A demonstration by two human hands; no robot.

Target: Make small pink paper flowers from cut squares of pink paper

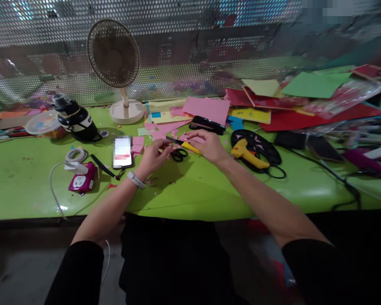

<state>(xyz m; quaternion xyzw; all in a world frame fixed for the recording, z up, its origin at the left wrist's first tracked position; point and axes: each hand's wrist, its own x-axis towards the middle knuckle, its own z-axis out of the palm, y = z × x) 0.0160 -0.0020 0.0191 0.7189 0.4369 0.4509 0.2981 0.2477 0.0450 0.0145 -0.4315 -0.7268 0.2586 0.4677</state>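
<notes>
My left hand (155, 157), with a pale band on its wrist, is bent into a pinch over the pink paper scraps. Whatever is between its fingertips is too small to make out. Close by on the right, my right hand (208, 146) has its fingers curled together, and what they hold is unclear. A slim yellow strip-like object (190, 147) lies against or just under the right fingers. Black-handled scissors (178, 155) rest on the green table between both hands. Behind the hands are a black stapler (208, 124) and pink paper sheets (206, 108).
A yellow glue gun (249, 156) lies on a black tray (268, 148) to the right. On the left stand a phone (122, 152), tape roll (76, 155), purple power socket (83, 180), black bottle (76, 120) and fan (126, 112). Coloured paper (317, 87) is heaped at the back right.
</notes>
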